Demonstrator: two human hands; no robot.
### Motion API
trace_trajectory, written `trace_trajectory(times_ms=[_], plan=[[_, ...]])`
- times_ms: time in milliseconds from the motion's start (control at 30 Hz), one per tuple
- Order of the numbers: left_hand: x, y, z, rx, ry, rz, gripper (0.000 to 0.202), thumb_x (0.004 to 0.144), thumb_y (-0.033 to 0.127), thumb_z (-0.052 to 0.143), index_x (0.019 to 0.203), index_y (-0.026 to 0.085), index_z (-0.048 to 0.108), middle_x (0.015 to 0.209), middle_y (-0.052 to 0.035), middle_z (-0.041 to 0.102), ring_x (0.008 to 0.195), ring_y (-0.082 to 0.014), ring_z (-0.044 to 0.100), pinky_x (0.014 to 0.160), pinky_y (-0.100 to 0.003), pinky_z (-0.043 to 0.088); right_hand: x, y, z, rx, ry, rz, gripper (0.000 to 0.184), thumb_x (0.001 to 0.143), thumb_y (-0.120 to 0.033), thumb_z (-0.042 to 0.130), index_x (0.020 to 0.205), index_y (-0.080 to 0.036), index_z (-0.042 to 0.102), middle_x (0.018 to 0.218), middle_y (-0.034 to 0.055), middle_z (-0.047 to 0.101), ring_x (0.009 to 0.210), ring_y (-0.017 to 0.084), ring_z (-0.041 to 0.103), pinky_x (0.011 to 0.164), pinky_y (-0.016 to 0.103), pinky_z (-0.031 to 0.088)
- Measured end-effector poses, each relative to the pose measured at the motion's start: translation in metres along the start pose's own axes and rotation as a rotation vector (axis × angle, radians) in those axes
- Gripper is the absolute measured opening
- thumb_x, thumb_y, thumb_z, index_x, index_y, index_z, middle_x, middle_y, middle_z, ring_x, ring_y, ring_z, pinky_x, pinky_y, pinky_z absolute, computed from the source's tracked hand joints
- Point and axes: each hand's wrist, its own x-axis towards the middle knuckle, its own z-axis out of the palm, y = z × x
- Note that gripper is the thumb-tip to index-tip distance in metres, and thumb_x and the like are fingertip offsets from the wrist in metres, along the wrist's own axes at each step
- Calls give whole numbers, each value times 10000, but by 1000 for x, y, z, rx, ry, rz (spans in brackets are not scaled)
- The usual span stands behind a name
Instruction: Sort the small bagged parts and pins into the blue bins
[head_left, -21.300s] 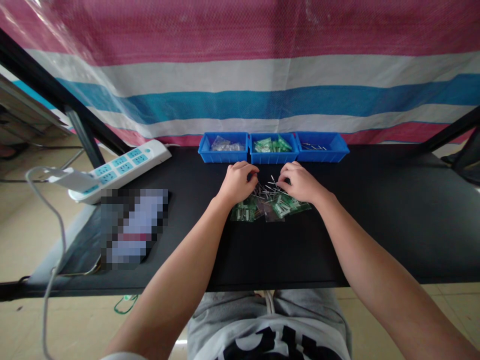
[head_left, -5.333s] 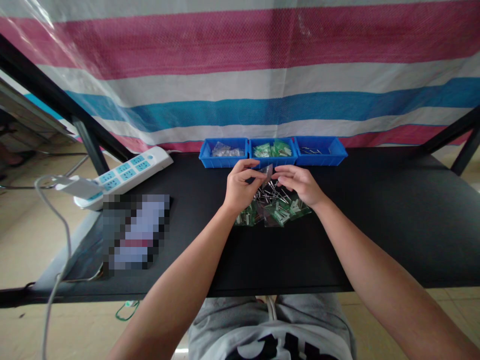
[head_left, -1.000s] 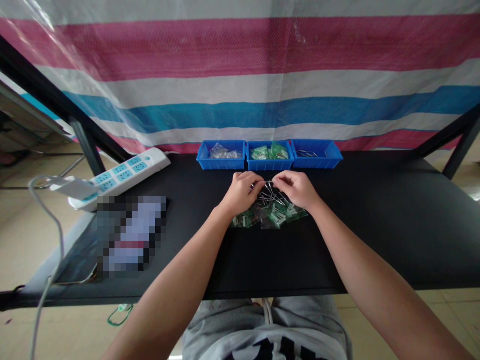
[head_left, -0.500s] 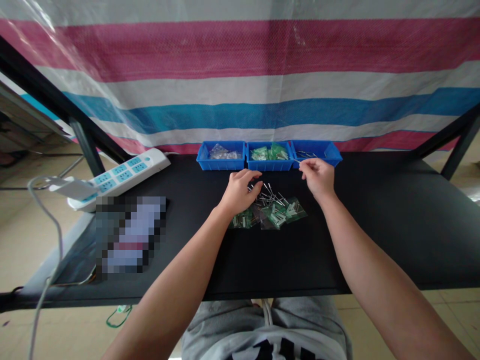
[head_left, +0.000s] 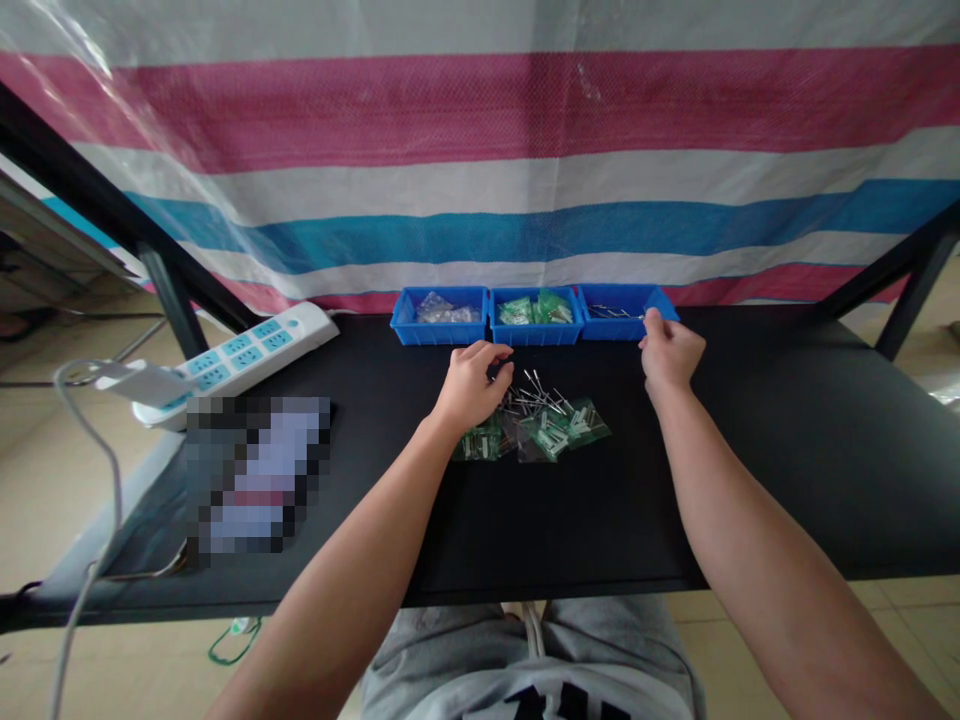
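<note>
A loose pile of thin silver metal rods (head_left: 534, 395) lies on the black table. My left hand (head_left: 472, 388) rests at the pile's left side, fingers bent, with a gap between thumb and forefinger and nothing visible in it. At the front right corner of the right blue bin (head_left: 592, 330), my right hand (head_left: 672, 352) is closed in a pinch on a thin metal rod, mostly hidden by the fingers. A few similar rods (head_left: 611, 311) lie inside that bin. Small clear bags of green and white pieces (head_left: 551, 437) are in front of the pile.
The middle blue bin (head_left: 534, 337) holds green bags, and the left blue bin (head_left: 439, 338) holds clear bags. A white power strip (head_left: 247, 355) with a plugged-in charger is at the left, behind a blurred flat object (head_left: 270, 475). Striped sheeting (head_left: 480, 180) hangs behind.
My right hand has moved right along the right bin, from its front left to its front right corner. My left hand has stayed nearly in place by the rods.
</note>
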Motion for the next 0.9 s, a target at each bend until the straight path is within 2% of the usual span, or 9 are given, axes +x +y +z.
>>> trace_trajectory(times_ms=[167, 267, 433, 500, 633, 733, 900], plan=[[0, 0, 0, -1, -30, -16, 207, 874, 237, 550, 1037, 182, 665, 945, -46, 702, 888, -188, 670, 891, -358, 467, -7, -10, 5, 293, -149, 124, 284, 798, -413, 585, 784, -143, 671, 556, -16, 614, 366, 77, 467, 398, 208, 335], [0, 0, -1, 0, -60, -26, 221, 873, 238, 546, 1048, 176, 666, 965, -57, 701, 900, -195, 672, 884, -367, 475, -12, -12, 7, 378, -225, 86, 253, 751, -362, 627, 864, -143, 683, 587, -16, 632, 383, 79, 483, 408, 207, 352], [1, 0, -1, 30, -113, -40, 227, 863, 226, 544, 1041, 179, 676, 992, -72, 702, 917, -211, 671, 871, -375, 501, -33, -23, 6, 262, -495, -169, 227, 800, -352, 601, 819, -151, 704, 638, 22, 667, 496, 130, 567, 518, 257, 444], [0, -1, 1, 24, -131, -33, 239, 863, 208, 531, 1047, 176, 679, 1003, -75, 701, 909, -204, 672, 854, -355, 520, -45, -31, 6, 177, -639, -316, 206, 814, -313, 595, 853, -158, 726, 716, 43, 699, 596, 159, 617, 609, 287, 484], [0, -5, 5, -10, -146, -15, 269, 870, 170, 503, 1083, 158, 667, 1018, -85, 699, 905, -193, 674, 854, -331, 540, -63, -44, 9, 35, -872, -638, 243, 852, -210, 567, 1009, -186, 751, 806, 59, 698, 756, 193, 613, 753, 330, 488], [0, -6, 6, -24, -145, -22, 272, 868, 160, 507, 1094, 144, 657, 1021, -93, 699, 908, -194, 677, 857, -329, 544, -67, -44, 11, -13, -954, -745, 271, 883, -190, 553, 1068, -203, 750, 820, 64, 665, 811, 200, 587, 782, 334, 475], [0, -4, 6, -29, -154, -34, 263, 869, 171, 512, 1092, 141, 648, 1018, -94, 700, 913, -196, 680, 848, -333, 551, -67, -40, 13, -69, -956, -762, 216, 883, -210, 592, 996, -190, 775, 789, 65, 642, 804, 203, 579, 779, 337, 472]])
